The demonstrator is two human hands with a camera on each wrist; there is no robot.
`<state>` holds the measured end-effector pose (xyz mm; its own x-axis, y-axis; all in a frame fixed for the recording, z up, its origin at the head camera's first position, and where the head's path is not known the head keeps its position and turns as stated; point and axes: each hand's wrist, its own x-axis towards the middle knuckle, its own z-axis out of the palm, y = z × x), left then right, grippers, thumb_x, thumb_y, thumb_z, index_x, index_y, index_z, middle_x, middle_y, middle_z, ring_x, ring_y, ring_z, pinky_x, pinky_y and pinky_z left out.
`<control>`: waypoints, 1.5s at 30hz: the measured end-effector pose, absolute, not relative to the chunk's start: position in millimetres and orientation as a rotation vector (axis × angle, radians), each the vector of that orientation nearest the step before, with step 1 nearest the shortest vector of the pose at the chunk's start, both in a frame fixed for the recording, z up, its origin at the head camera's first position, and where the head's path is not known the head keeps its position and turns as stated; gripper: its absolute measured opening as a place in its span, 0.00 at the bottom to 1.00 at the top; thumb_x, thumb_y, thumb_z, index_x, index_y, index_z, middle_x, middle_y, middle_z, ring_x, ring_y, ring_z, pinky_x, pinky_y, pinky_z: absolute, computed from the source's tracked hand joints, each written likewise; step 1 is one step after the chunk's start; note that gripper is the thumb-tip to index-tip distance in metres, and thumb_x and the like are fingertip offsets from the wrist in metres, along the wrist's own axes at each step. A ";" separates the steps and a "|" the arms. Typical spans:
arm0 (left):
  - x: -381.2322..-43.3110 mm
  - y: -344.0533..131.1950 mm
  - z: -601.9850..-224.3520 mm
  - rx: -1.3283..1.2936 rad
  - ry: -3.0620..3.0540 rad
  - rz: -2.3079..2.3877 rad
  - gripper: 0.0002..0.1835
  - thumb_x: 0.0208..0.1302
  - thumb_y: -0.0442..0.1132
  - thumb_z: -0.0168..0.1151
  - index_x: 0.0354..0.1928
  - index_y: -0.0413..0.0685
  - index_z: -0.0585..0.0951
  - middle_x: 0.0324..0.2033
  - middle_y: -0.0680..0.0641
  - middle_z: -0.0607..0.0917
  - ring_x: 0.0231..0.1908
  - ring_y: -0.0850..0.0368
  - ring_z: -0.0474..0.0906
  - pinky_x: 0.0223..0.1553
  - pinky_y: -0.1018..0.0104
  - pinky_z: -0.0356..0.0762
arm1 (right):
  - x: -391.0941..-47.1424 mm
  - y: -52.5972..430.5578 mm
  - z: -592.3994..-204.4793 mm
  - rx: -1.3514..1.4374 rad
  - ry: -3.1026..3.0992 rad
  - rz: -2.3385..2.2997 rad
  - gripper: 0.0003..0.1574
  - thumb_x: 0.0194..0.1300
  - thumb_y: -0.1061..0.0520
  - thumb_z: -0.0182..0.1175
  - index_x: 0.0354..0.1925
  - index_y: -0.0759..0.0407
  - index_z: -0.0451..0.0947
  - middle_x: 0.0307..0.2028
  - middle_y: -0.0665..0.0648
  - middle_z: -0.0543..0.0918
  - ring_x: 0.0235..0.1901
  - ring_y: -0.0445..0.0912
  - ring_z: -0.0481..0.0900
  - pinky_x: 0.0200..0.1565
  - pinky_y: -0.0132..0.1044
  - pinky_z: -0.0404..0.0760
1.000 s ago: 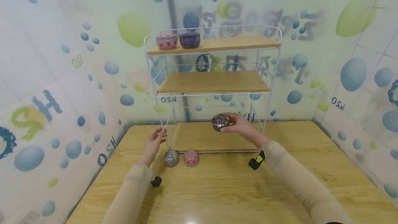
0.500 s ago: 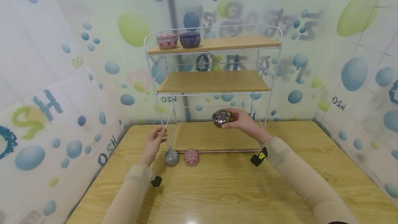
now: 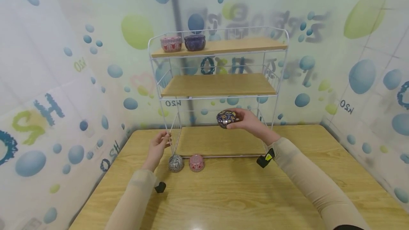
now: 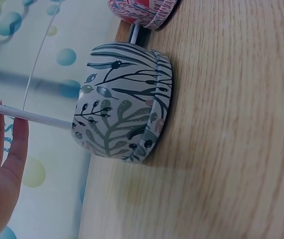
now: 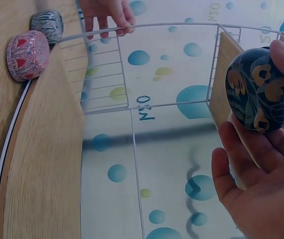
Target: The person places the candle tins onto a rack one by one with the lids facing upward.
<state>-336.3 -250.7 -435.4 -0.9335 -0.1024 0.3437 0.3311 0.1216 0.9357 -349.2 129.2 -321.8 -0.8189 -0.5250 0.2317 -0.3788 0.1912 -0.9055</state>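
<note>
My right hand [image 3: 250,123] holds a small round tin [image 3: 226,119] with a dark blue floral pattern, pinched between thumb and fingers. It is raised between the middle and bottom boards of the shelf rack [image 3: 218,84]. In the right wrist view the tin [image 5: 261,89] shows orange and pink flowers. My left hand [image 3: 157,148] holds the rack's white left front post, fingers at the rod [image 4: 37,118] in the left wrist view. Below that hand, a white tin [image 4: 122,99] with grey-green leaf print stands on the table, with a pink tin [image 3: 196,163] to its right.
Two more round tins, one pink [image 3: 171,44] and one dark purple [image 3: 195,42], stand at the left of the top board. The wooden table [image 3: 223,194] extends in front of the rack. Patterned walls [image 3: 338,63] close off the back and sides.
My right hand has lifted the dark blue tin slightly and tilted it a little. My left hand stays at the post, and the other tins have not moved.
</note>
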 end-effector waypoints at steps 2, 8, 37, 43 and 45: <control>-336.6 -250.6 -436.0 -0.224 -2.080 -1.881 0.15 0.73 0.38 0.55 0.51 0.31 0.75 0.40 0.55 0.81 0.40 0.61 0.78 0.43 0.65 0.81 | -348.9 129.5 -320.4 -0.887 2.325 -1.706 0.42 0.58 0.58 0.70 0.67 0.63 0.65 0.56 0.66 0.76 0.54 0.56 0.75 0.50 0.42 0.80; -337.1 -250.4 -436.4 -0.213 -2.088 -1.882 0.17 0.73 0.40 0.55 0.52 0.31 0.74 0.41 0.55 0.81 0.40 0.60 0.78 0.44 0.65 0.81 | -347.3 128.9 -314.9 -0.897 2.310 -1.730 0.42 0.57 0.59 0.70 0.67 0.62 0.66 0.55 0.66 0.76 0.53 0.56 0.76 0.48 0.42 0.80; -338.2 -251.4 -438.4 -0.246 -2.060 -1.883 0.16 0.72 0.39 0.55 0.51 0.30 0.74 0.40 0.56 0.81 0.39 0.60 0.78 0.41 0.68 0.81 | -344.9 127.6 -294.1 -0.946 2.292 -1.755 0.43 0.59 0.58 0.68 0.69 0.63 0.63 0.56 0.67 0.75 0.53 0.56 0.76 0.47 0.42 0.81; -337.8 -250.3 -439.0 -0.229 -2.050 -1.882 0.11 0.72 0.38 0.55 0.48 0.37 0.77 0.39 0.56 0.81 0.39 0.60 0.78 0.40 0.69 0.81 | -342.4 127.3 -290.1 -0.941 2.284 -1.775 0.42 0.60 0.60 0.68 0.69 0.64 0.63 0.56 0.67 0.75 0.54 0.56 0.76 0.47 0.39 0.81; -337.5 -250.0 -438.6 -0.232 -2.048 -1.885 0.10 0.72 0.38 0.55 0.47 0.39 0.77 0.39 0.56 0.81 0.39 0.60 0.78 0.41 0.68 0.81 | -341.7 127.3 -289.2 -0.939 2.277 -1.787 0.42 0.59 0.60 0.68 0.68 0.64 0.63 0.56 0.68 0.75 0.54 0.56 0.76 0.48 0.39 0.81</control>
<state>-337.5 -250.0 -438.6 -0.9264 -0.1125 0.3594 0.3489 0.1032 0.9315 -341.7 127.3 -289.2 -0.8053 -0.5182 0.2880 -0.4029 0.1219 -0.9071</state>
